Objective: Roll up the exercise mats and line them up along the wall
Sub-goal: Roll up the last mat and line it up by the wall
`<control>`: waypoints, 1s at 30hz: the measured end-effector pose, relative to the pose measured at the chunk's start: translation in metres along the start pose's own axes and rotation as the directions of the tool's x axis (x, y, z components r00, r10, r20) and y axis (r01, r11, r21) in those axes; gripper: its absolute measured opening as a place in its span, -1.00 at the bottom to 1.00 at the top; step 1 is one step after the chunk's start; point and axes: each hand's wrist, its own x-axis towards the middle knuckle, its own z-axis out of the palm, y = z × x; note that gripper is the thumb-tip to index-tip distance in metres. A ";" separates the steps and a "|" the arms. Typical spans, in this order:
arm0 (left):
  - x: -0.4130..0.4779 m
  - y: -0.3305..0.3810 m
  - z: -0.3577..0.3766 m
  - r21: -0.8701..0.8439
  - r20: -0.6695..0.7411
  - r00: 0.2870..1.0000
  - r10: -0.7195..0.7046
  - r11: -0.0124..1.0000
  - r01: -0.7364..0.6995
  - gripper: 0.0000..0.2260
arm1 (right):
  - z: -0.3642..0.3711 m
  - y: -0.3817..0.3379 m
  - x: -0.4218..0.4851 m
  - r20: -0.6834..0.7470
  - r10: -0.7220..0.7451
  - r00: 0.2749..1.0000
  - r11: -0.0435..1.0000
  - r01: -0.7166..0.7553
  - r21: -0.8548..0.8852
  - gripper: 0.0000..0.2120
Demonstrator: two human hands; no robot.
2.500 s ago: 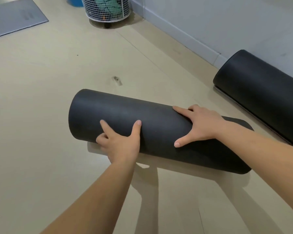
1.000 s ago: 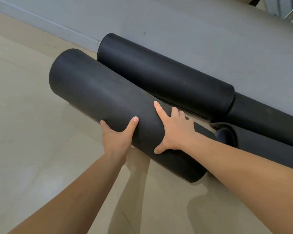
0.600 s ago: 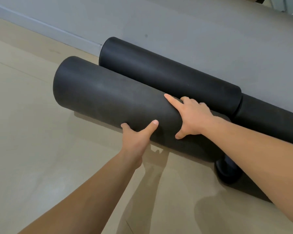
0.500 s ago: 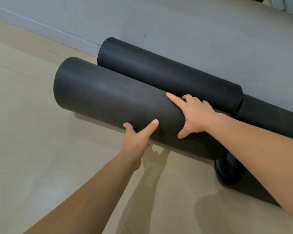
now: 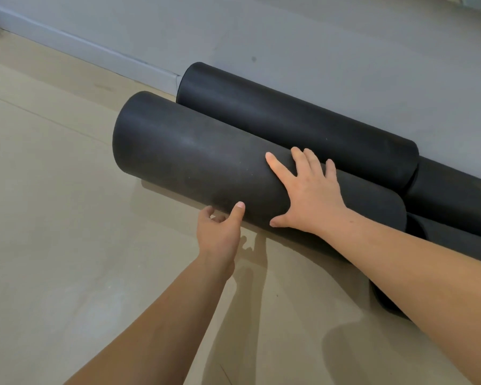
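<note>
Basically, grey wall [image 5: 345, 45], back mat [image 5: 289, 126] along it, front mat [image 5: 192, 162] touching that mat's near side. Likely light, soft foam, grippy, prone to unroll; hold mid-roll. Right hand [image 5: 308, 195] spread flat on top; left hand [image 5: 220, 234] cups underside, thumb up.

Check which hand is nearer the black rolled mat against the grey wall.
Right. Right hand lies flat atop the front black roll, fingertips close to that mat; left hand grips the roll's near underside.
</note>
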 end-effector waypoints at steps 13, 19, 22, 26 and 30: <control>0.023 0.013 -0.019 0.051 0.344 0.933 -0.104 0.994 0.092 -0.18 | 0.021 0.021 -0.008 -0.029 0.050 0.998 0.992 -0.053 -0.118 0.46; 0.012 0.039 -0.041 0.175 0.224 0.960 -0.169 0.976 0.131 -0.55 | 0.019 0.006 -0.019 -0.027 0.028 0.999 0.985 -0.032 -0.170 0.41; 0.002 0.038 -0.051 0.255 0.207 0.962 -0.181 0.959 0.125 -0.69 | 0.009 -0.019 -0.026 -0.042 -0.085 0.995 0.990 0.080 -0.115 0.21; -0.007 0.053 -0.081 0.466 0.215 0.973 -0.087 0.884 -0.024 -0.64 | -0.002 -0.061 -0.027 -0.090 -0.233 0.968 0.972 0.229 -0.055 -0.19; -0.015 0.066 -0.121 0.560 0.208 0.975 0.084 0.807 -0.189 -0.55 | -0.008 -0.094 -0.043 -0.094 -0.222 0.970 0.973 0.227 0.046 -0.43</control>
